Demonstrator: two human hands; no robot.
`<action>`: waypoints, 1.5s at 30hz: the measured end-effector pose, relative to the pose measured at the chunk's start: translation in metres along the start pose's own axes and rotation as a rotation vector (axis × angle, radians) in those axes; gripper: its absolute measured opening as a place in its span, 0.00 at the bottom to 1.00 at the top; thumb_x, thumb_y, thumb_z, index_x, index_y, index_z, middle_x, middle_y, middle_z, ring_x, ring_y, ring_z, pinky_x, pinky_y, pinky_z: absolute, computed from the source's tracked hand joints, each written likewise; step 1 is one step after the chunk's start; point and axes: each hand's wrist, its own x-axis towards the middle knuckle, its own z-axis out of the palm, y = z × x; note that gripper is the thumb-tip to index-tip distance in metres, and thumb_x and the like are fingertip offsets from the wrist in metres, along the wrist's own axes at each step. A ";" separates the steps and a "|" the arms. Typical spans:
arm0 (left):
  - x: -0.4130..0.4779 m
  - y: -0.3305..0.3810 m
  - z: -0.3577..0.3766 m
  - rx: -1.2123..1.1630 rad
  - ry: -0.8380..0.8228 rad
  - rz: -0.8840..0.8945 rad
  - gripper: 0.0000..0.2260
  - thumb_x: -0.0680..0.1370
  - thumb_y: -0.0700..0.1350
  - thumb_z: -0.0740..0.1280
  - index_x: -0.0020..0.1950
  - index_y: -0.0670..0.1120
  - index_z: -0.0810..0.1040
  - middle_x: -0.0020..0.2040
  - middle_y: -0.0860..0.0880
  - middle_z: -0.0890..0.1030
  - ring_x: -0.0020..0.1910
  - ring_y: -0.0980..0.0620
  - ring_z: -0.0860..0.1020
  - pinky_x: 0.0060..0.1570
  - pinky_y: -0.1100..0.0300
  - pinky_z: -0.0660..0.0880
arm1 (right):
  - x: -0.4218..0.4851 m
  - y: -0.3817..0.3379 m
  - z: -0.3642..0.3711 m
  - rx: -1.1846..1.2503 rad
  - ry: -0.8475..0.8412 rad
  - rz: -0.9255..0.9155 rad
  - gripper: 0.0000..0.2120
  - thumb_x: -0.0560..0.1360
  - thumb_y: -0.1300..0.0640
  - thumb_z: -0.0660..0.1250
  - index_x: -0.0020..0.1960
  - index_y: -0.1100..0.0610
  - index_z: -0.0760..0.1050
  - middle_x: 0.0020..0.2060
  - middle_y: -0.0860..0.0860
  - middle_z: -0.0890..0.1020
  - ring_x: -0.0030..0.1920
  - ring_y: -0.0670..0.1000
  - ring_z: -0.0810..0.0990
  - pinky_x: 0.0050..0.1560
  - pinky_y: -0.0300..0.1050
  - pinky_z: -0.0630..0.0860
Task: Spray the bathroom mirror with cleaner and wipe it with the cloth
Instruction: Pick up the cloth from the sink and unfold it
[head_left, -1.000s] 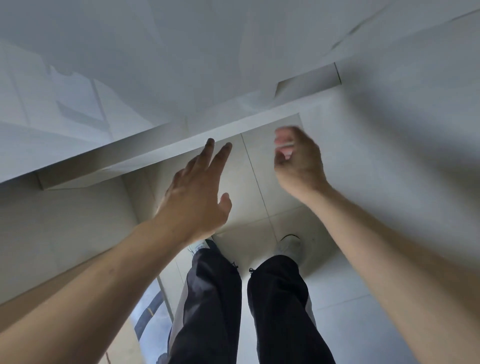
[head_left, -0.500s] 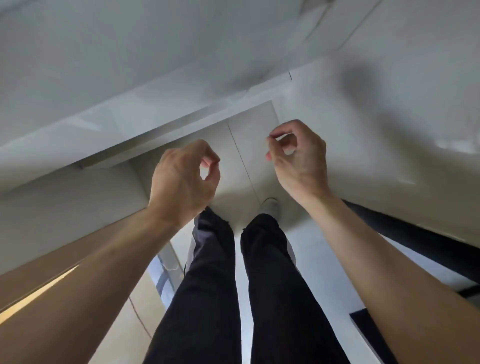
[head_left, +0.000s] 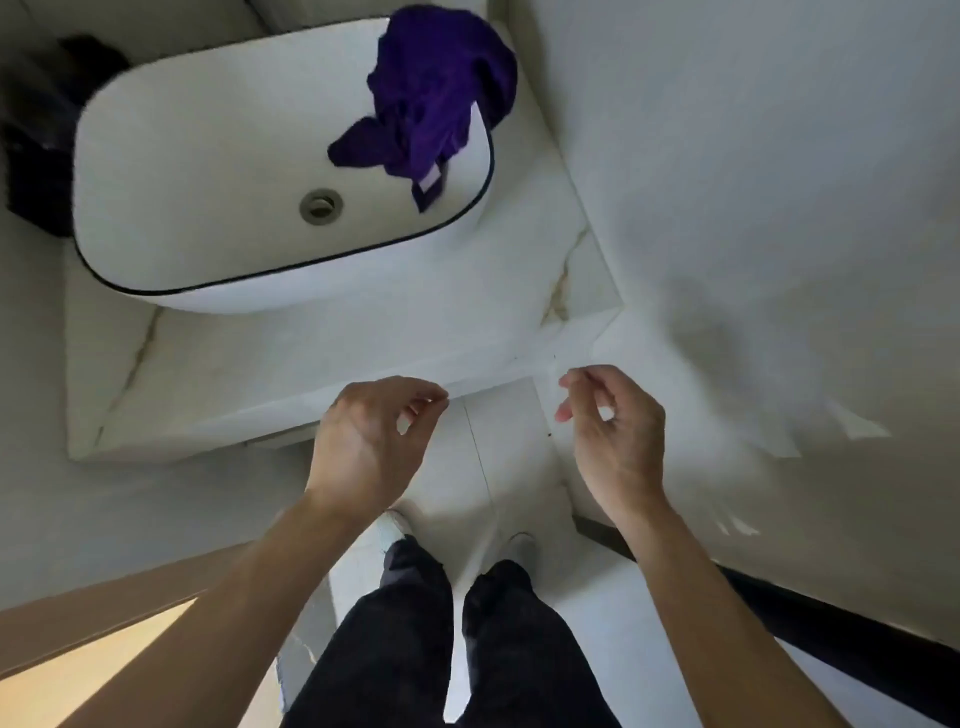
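Purple cloth lies bunched on the far-right rim of the basin, sprayer and mirror out of view, so the task looks unstarted: left hand and right hand hang loosely curled, empty, in front of the basin past the white marble counter, next move likely a reach for that cloth.

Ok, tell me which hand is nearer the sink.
The left hand: it hovers at the counter edge in front of the sink, while the right hand is off toward the wall.

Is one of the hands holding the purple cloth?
No, the purple cloth lies on the sink rim; the left hand and right hand hold nothing.
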 end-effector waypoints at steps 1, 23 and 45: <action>0.001 0.003 -0.010 -0.004 0.006 -0.030 0.02 0.76 0.41 0.75 0.46 0.47 0.87 0.40 0.55 0.87 0.38 0.55 0.84 0.46 0.56 0.81 | -0.003 -0.011 -0.001 0.010 -0.016 0.004 0.09 0.81 0.57 0.66 0.45 0.57 0.81 0.32 0.49 0.83 0.39 0.46 0.83 0.46 0.43 0.79; 0.072 -0.016 -0.078 -0.205 -0.095 -0.166 0.05 0.77 0.40 0.72 0.48 0.49 0.85 0.43 0.58 0.84 0.42 0.58 0.83 0.49 0.59 0.80 | 0.021 -0.116 0.027 -0.096 -0.190 0.001 0.06 0.80 0.58 0.68 0.46 0.50 0.80 0.36 0.47 0.85 0.42 0.43 0.82 0.43 0.31 0.76; 0.186 -0.062 -0.126 -0.442 0.114 -0.512 0.09 0.78 0.37 0.71 0.44 0.51 0.84 0.38 0.55 0.84 0.41 0.53 0.82 0.44 0.66 0.78 | 0.251 -0.163 0.143 -0.564 -0.303 -0.495 0.17 0.72 0.69 0.71 0.58 0.56 0.79 0.59 0.53 0.78 0.59 0.55 0.76 0.59 0.46 0.76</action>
